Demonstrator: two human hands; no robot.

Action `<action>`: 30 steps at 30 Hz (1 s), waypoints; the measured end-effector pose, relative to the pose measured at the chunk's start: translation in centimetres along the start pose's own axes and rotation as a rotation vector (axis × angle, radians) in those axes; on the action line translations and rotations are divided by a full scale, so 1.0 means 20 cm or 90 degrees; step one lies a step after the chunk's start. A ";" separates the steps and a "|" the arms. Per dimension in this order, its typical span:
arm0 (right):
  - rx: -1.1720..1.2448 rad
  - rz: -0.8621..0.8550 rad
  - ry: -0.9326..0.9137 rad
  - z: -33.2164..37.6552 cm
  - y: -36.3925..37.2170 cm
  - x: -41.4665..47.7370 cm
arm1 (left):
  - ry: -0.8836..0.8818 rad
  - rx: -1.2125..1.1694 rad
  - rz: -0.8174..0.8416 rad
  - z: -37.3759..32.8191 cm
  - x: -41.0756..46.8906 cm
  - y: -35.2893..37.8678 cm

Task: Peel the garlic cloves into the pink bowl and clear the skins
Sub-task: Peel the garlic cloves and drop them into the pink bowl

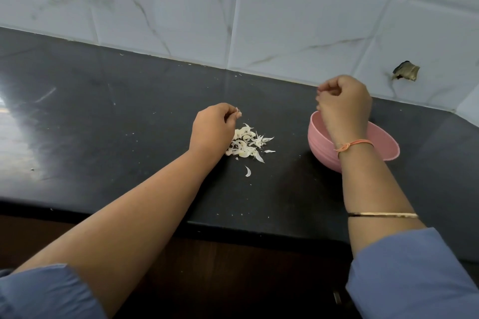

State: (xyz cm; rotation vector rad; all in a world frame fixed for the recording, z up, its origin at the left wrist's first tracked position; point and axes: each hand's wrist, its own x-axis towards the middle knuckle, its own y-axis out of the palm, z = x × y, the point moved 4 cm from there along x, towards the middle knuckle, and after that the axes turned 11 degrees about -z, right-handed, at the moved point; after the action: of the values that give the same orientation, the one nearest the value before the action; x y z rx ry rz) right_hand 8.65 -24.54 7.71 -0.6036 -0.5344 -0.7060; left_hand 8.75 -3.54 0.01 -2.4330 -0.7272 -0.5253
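Note:
The pink bowl (pixel 383 145) stands on the dark counter at the right, and my right wrist hides its inside. My right hand (pixel 344 103) hovers over the bowl's far rim with fingers curled; a small pale bit, apparently a garlic clove (pixel 318 90), shows at the fingertips. My left hand (pixel 212 127) is left of the bowl and pinches a small piece of garlic skin (pixel 238 111) between thumb and fingertips, just above a pile of white garlic skins (pixel 248 144). One loose skin (pixel 248 171) lies nearer to me.
The black counter (pixel 103 111) runs back to a white tiled wall (pixel 233 8). A broken hole in a tile (pixel 405 72) is at the right. Small skin crumbs dot the counter. Its front edge (pixel 233 225) is close to me.

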 end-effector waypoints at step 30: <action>-0.182 0.383 -0.202 -0.04 0.43 -0.36 | -0.012 0.035 -0.027 0.00 0.02 0.00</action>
State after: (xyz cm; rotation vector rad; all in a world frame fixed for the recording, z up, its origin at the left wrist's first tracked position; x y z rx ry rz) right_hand 10.52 -16.69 -0.16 -1.0970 -0.5084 -0.1106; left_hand 9.03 -3.34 0.28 -2.3791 -0.7927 -0.4939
